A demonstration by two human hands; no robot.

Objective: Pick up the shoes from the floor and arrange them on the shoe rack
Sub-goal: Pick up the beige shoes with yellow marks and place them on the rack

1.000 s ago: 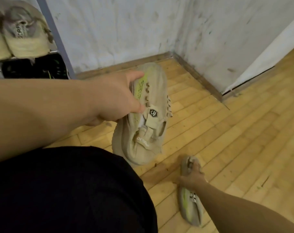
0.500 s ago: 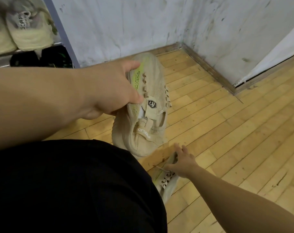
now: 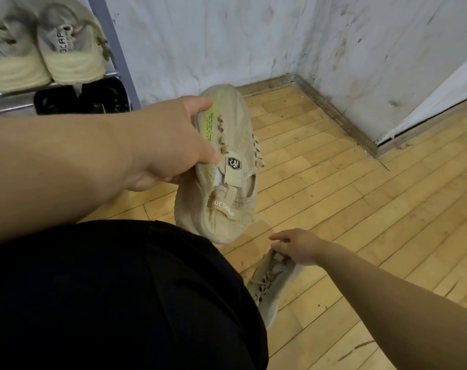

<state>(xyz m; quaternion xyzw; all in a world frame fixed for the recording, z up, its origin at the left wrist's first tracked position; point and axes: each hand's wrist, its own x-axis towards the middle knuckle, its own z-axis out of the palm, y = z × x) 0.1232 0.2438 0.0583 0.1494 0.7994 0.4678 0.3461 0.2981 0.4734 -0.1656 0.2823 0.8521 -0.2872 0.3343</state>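
Place: I read a home entry corner | Evidence: shoe rack (image 3: 113, 49) holding worn sneakers (image 3: 69, 49) | wood plank floor (image 3: 360, 209) | scuffed white walls (image 3: 200, 36) meeting at a baseboard (image 3: 333, 114)

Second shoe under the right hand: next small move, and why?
Probably lift the second shoe clear of the floor and bring it up beside the first shoe. The right hand grips its collar, the left hand holds the first shoe in the air, and the shoe rack stands up left, so both could go there together.
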